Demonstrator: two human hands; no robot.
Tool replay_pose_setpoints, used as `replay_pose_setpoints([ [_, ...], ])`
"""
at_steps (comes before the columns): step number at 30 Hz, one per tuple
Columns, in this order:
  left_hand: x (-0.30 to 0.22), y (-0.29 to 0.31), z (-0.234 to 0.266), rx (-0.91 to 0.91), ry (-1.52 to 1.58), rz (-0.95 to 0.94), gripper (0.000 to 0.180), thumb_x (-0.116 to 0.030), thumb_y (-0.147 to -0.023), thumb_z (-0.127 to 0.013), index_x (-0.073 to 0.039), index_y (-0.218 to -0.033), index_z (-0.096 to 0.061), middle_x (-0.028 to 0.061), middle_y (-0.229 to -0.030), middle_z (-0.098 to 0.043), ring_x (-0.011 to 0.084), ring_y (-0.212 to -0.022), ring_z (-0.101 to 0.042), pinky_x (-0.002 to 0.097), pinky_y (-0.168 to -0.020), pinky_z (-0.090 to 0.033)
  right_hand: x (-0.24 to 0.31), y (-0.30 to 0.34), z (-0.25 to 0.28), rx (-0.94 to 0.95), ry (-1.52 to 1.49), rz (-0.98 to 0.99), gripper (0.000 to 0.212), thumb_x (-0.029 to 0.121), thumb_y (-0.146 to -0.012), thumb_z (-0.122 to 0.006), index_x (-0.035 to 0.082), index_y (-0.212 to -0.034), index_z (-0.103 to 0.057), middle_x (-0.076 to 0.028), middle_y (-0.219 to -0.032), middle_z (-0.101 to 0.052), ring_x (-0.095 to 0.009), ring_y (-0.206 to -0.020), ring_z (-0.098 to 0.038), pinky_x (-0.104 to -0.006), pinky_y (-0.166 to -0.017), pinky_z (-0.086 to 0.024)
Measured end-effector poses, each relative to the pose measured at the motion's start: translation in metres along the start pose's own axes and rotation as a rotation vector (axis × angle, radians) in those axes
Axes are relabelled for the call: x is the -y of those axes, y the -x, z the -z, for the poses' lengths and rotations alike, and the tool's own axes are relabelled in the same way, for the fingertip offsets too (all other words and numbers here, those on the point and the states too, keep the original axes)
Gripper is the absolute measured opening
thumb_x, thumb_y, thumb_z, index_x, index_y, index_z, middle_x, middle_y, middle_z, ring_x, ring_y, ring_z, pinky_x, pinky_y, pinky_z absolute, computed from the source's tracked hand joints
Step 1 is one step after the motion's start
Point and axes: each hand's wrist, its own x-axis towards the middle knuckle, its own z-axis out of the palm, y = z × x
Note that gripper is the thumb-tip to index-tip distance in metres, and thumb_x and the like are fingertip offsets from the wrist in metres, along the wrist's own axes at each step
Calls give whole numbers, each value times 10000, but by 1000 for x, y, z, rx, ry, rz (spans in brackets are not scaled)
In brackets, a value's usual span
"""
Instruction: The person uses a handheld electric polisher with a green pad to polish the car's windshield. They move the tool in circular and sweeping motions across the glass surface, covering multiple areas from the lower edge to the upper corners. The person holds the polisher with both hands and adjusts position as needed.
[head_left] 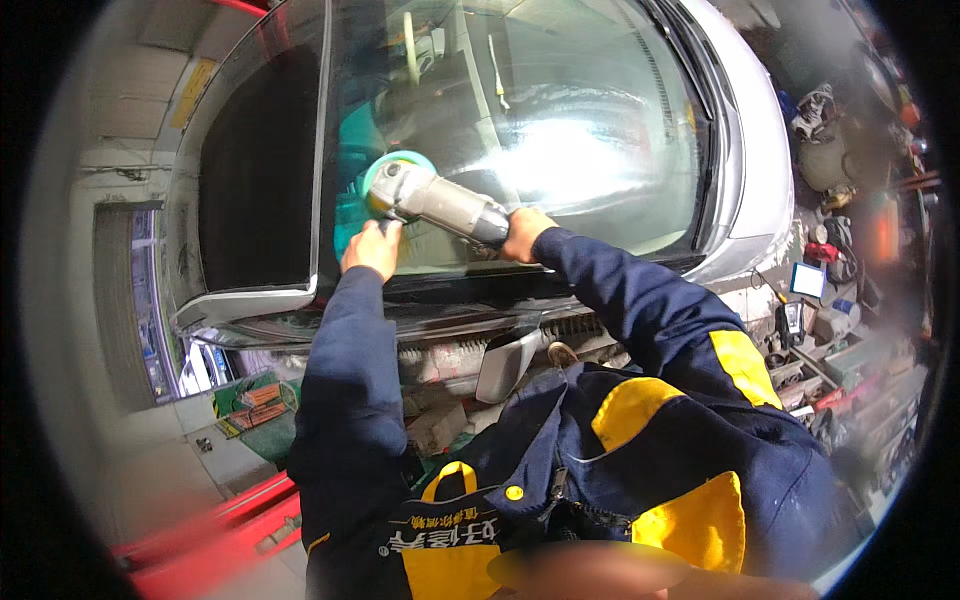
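A grey angle polisher [445, 208] with a round green-edged pad [412, 158] lies across the car's windshield [610, 110], near its upper edge by the roof. My right hand [528, 235] is wrapped round the dark rear end of its body. Beside the tool's head, my left hand [372, 250] is closed round what looks like a short dark side handle, mostly hidden by the fingers. The pad seems to be against the glass, though its underside is hidden. Hazy smears and a bright light reflection [565, 165] show on the windshield.
The silver car has a dark roof panel [258, 165] on the left and its hood [745, 150] on the right. A side mirror [507, 362] sticks out toward me below my arms. Tools and parts [830, 350] clutter the right side; a red metal beam [215, 535] stands lower left.
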Motion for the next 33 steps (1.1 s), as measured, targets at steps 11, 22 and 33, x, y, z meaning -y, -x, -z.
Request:
replay_pose_setpoints([
  [11,-86,29,-65,186,-114,-200,681,-629,-1066,-528,21,-1232,-642,352,-1135,-755,517,-1115,-734,591,-986,-565,-117,86,-30,-54,-107,-203,413,224,-765,-807,-50,-1074,-804,-323,-1022,-776,-436,-1012,-785,-482,-920,-623],
  [22,-353,45,-181,491,-159,-737,590,-551,-1088,-539,15,-1183,-675,257,-1046,-798,425,-1003,-785,530,-906,-613,-344,203,-37,-275,-562,-574,485,131,-726,-883,-48,-1162,-769,-254,-1010,-809,-374,-965,-800,-436,-889,-619],
  [33,-292,65,-171,503,-153,-604,607,-567,-1085,-543,19,-1215,-630,280,-1048,-788,442,-1000,-780,553,-910,-608,-315,201,-58,-213,-446,-540,504,187,-743,-912,-24,-1180,-776,-250,-1057,-811,-354,-1015,-803,-426,-929,-614],
])
